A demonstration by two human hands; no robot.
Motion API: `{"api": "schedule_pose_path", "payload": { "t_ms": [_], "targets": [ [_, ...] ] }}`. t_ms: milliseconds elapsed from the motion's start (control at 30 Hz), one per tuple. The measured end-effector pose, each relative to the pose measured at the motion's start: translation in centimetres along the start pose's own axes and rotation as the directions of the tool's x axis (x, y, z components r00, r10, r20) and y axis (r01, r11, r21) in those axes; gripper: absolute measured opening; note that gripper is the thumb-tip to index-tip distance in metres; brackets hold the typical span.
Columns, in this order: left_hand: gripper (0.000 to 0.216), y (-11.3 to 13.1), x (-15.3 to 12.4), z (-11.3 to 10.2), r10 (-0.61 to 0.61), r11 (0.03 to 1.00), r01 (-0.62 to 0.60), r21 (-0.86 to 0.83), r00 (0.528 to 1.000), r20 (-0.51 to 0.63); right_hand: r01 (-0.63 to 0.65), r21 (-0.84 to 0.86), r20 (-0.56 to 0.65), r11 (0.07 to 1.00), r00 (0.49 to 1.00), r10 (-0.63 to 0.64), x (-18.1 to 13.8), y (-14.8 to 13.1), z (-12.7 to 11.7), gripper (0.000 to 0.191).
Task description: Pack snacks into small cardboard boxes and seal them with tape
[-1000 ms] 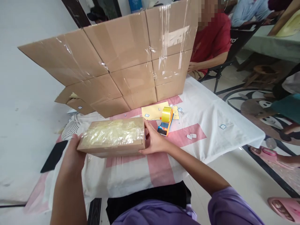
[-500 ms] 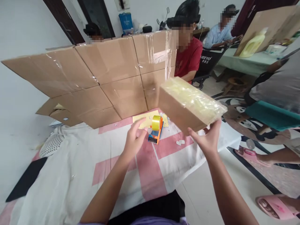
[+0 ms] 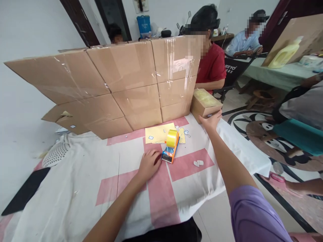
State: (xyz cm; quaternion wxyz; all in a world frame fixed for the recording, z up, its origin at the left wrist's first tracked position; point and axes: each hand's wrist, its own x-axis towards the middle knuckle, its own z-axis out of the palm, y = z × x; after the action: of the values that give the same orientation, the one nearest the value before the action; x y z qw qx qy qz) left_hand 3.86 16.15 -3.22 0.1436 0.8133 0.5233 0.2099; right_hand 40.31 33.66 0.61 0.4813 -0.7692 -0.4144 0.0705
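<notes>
A small cardboard box (image 3: pixel 202 107) with clear-yellow tape over its top stands at the table's far right, by the end of the cardboard wall. My right hand (image 3: pixel 212 121) grips its near end, thumb on the left side. My left hand (image 3: pixel 149 164) rests on the tablecloth, fingers loosely bent and apart, holding nothing. Its fingertips are close beside a tape dispenser (image 3: pixel 171 148) with an orange and blue frame and a yellow roll; whether they touch it I cannot tell. Behind the dispenser lie yellow sheets (image 3: pixel 156 131) with small white scraps.
A tall wall of taped cardboard (image 3: pixel 133 87) crosses the back of the table. More white scraps (image 3: pixel 198 163) lie on the pink-and-white tablecloth (image 3: pixel 131 208). A person in a red shirt (image 3: pixel 212 69) sits behind the wall's right end. A dark flat panel (image 3: pixel 27 190) lies at the left.
My right hand has carried the box away from me, from mid-air down to the table's far right corner. My left hand has lowered onto the cloth beside the tape dispenser.
</notes>
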Motion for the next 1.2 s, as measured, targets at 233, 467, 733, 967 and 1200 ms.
{"api": "schedule_pose_path", "payload": {
  "t_ms": [233,467,733,967,1200],
  "targets": [
    [0.032,0.4,-1.0,-2.4,0.074,0.996,-0.066,-0.062,0.988,0.136,-0.094,-0.32,0.246,0.943,0.953,0.178,2.7,-2.5,0.9,0.148],
    [0.024,-4.7,-5.6,-7.6,0.033,0.976,-0.029,-0.214,0.999,0.015,-0.114,-0.069,0.127,0.991,0.984,0.122,3.6,-2.4,0.3,0.123],
    [0.028,-20.5,-7.9,-17.9,-0.4,0.916,0.377,-0.134,0.85,-0.342,0.572,0.099,-0.109,0.814,0.819,-0.563,-10.1,-10.3,0.2,0.038],
    [0.06,-30.9,-1.8,-26.9,-0.491,0.85,0.523,-0.059,0.749,-0.444,0.756,0.327,0.686,0.567,0.222,-0.693,-28.9,-13.9,6.7,0.018],
    [0.063,-36.1,3.4,-30.4,-0.586,0.764,0.645,0.026,0.71,-0.39,0.67,0.287,0.668,0.684,0.372,-0.644,-30.2,-12.6,9.7,0.024]
  ]
}}
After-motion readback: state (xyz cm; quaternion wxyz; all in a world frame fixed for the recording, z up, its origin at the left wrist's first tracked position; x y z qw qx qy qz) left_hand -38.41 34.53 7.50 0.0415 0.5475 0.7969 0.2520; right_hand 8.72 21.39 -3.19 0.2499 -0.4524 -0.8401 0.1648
